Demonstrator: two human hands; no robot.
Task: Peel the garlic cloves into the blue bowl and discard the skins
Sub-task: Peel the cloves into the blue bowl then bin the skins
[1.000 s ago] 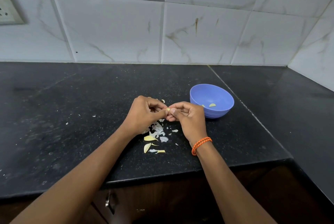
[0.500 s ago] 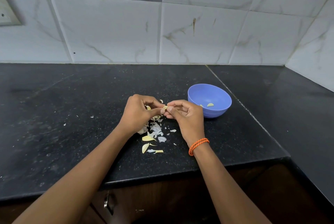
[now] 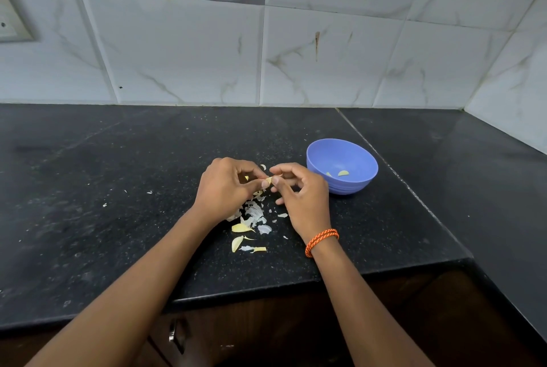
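two cloves [image 3: 343,173] in blue bowl [image 3: 352,156]

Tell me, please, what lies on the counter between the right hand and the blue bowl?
Nothing: the head view shows bare black counter between the right hand and the blue bowl.

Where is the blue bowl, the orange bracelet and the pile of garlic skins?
blue bowl [image 3: 352,186]: head view, on its outer front wall.
orange bracelet [image 3: 322,238]: head view, on the cord across the right wrist.
pile of garlic skins [image 3: 254,212]: head view, on the white flakes on the counter below the hands.
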